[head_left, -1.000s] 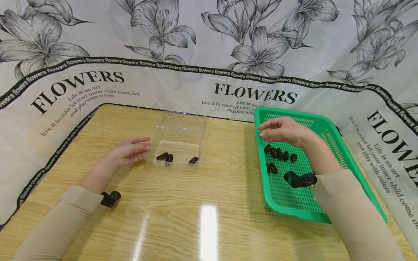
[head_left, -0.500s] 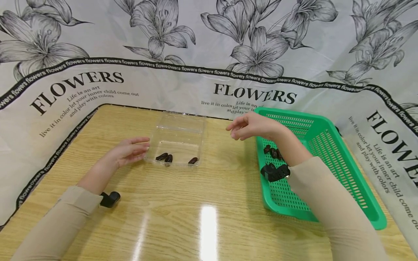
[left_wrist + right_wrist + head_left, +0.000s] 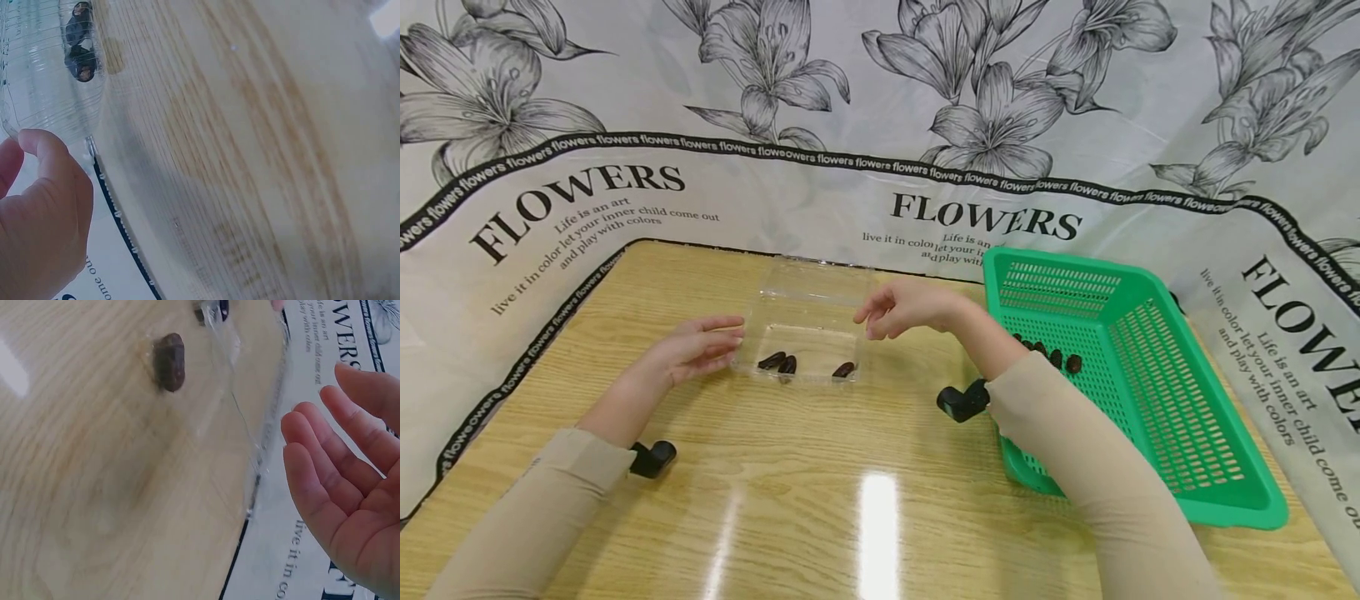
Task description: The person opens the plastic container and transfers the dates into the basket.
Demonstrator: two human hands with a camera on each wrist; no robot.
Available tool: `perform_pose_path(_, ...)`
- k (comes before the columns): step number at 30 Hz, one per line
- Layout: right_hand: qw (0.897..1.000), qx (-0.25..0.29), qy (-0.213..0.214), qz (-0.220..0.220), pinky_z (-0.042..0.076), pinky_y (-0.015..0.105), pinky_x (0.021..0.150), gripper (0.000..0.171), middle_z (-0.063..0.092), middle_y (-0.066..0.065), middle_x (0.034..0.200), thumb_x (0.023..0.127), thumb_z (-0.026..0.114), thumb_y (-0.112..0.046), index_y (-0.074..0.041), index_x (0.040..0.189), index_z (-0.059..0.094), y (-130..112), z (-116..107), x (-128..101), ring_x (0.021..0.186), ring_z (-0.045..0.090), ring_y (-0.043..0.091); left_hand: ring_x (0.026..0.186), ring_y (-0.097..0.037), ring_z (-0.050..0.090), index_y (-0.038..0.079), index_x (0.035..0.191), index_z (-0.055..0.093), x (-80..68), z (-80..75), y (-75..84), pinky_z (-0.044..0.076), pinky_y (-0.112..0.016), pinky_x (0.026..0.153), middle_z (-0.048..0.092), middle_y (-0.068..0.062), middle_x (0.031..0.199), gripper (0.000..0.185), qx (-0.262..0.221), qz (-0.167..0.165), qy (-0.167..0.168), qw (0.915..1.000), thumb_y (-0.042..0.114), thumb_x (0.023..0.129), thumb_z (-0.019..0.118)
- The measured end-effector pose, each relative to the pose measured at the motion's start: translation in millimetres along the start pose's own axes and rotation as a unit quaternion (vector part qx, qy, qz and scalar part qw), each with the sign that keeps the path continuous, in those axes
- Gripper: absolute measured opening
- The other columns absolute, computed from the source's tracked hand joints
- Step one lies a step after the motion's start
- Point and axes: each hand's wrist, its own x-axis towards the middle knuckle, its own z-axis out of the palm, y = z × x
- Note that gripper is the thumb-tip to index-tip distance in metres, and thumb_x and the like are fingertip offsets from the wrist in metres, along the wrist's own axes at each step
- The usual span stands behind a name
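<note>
A clear plastic box (image 3: 812,340), lid raised at the back, stands on the wooden table with 3 dark dates (image 3: 787,365) along its front. My left hand (image 3: 696,350) is at the box's left side, fingers extended; in the left wrist view its fingertips (image 3: 30,137) are right at the plastic edge. My right hand (image 3: 910,308) hovers by the box's right side. In the right wrist view its fingers (image 3: 312,472) are loosely bent and the palm shows nothing in it. One date (image 3: 170,362) shows through the plastic there.
A green perforated basket (image 3: 1183,408) stands on the right side of the table, holding several dates (image 3: 1073,363), partly hidden by my right forearm. A printed flower cloth (image 3: 820,192) hangs behind the table (image 3: 790,475). Black wrist cameras (image 3: 962,402) jut below both wrists.
My right hand has moved left from over the green basket to the right side of the clear box. My left hand and the dates in the box have stayed put.
</note>
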Motion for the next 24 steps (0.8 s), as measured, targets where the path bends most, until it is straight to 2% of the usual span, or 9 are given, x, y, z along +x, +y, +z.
perform_pose_path(4,0.999,-0.032,-0.006,-0.004,0.05,0.036,0.084,0.035,0.063,0.006,0.094,0.085,0.063,-0.004,0.003,0.119,0.058,-2,12,16,0.09,0.058,0.017,0.084,-0.006,0.06,-0.001,0.146,0.021,-0.6,0.6,-0.1,0.05,-0.016,0.069,0.049,-0.005,0.115,0.062,0.0,0.0,0.001,1.0,0.0,0.093,0.052)
perform_pose_path(7,0.997,-0.077,-0.012,-0.016,0.05,0.034,0.08,0.035,0.064,0.007,0.095,0.083,0.063,-0.003,0.002,0.118,0.06,-3,21,28,0.087,0.058,0.017,0.084,-0.006,0.059,-0.001,0.146,0.021,-0.9,0.7,0.2,0.05,-0.016,0.07,0.05,-0.005,0.114,0.061,0.0,0.0,0.0,1.0,0.0,0.093,0.052)
perform_pose_path(11,0.987,-0.15,-0.032,-0.041,0.048,0.028,0.075,0.033,0.064,0.011,0.099,0.081,0.062,0.001,0.002,0.115,0.062,-3,30,46,0.087,0.057,0.018,0.085,-0.007,0.059,-0.002,0.146,0.021,0.6,-0.8,-0.6,0.05,-0.016,0.071,0.052,-0.004,0.112,0.062,0.003,0.0,-0.001,1.0,0.001,0.093,0.053)
perform_pose_path(13,0.979,-0.195,-0.046,-0.047,0.048,0.026,0.073,0.033,0.063,0.014,0.103,0.081,0.063,0.002,0.002,0.114,0.062,-4,35,54,0.09,0.057,0.019,0.085,-0.007,0.059,-0.002,0.146,0.021,1.4,-1.2,-1.6,0.05,-0.016,0.072,0.053,-0.003,0.11,0.061,0.005,0.0,-0.002,1.0,0.001,0.093,0.053)
perform_pose_path(15,0.964,-0.254,-0.062,-0.055,0.048,0.026,0.073,0.034,0.063,0.015,0.106,0.08,0.063,0.003,0.0,0.114,0.063,-4,39,59,0.09,0.057,0.019,0.085,-0.007,0.059,-0.002,0.146,0.021,1.5,-0.6,-2.5,0.05,-0.016,0.072,0.054,-0.002,0.108,0.061,0.007,-0.002,-0.003,1.0,0.001,0.093,0.052)
perform_pose_path(20,0.933,-0.344,-0.106,-0.021,0.048,0.026,0.071,0.037,0.061,0.01,0.114,0.081,0.064,0.003,-0.005,0.117,0.063,-9,48,64,0.086,0.055,0.016,0.086,-0.007,0.059,-0.001,0.146,0.022,1.8,0.8,-1.9,0.05,-0.016,0.072,0.056,0.0,0.107,0.062,0.0,-0.003,0.001,1.0,0.001,0.093,0.054)
perform_pose_path(24,0.923,-0.366,-0.12,0.004,0.048,0.026,0.074,0.039,0.058,0.008,0.121,0.082,0.064,0.004,-0.008,0.119,0.062,-11,54,67,0.094,0.056,0.017,0.086,-0.006,0.058,-0.002,0.145,0.022,1.8,0.0,-0.7,0.05,-0.016,0.071,0.055,-0.001,0.108,0.062,0.005,0.003,0.003,1.0,0.002,0.093,0.055)
